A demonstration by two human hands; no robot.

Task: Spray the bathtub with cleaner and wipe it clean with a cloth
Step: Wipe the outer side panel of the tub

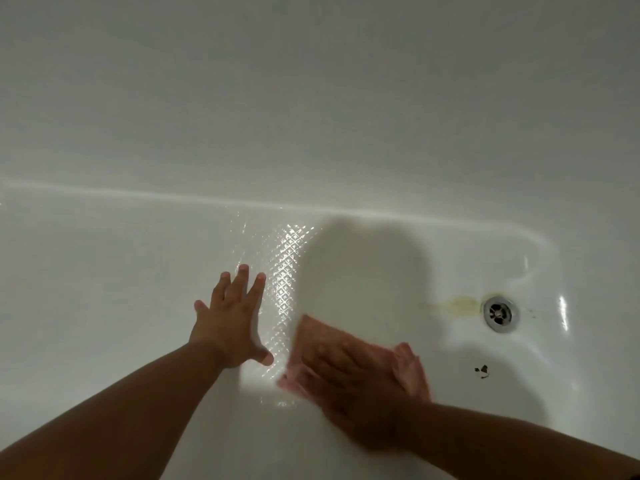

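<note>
The soft pink rectangular cloth [313,336] lies on the floor of the glossy white bathtub [138,271], in the lower middle of the head view, with the round metal drain [501,313] off to its right. The right hand [356,393] lies on top of the cloth, palm down. Its fingers [332,355] look stretched out flat across the fabric, pressing it against the tub. The hand is blurred, so it is hard to tell whether a fingertip curls over an edge. A fold of the cloth sticks up on the right side of the hand.

Just left of the cloth, and not touching it, the left hand [228,323] rests flat on the tub floor with all five fingers spread wide, holding nothing. Its thumb points towards the cloth. Both bare forearms reach in from the bottom edge.

Between the hands, and running up past the left fingertips, a diamond-embossed non-slip patch [284,271] catches the light. Beyond it a broad grey shadow falls on the floor. A pale yellowish stain [457,303] lies just left of the drain, and a small dark chipped mark [482,372] sits below it. The smooth far wall of the tub [311,98] fills the upper half.
</note>
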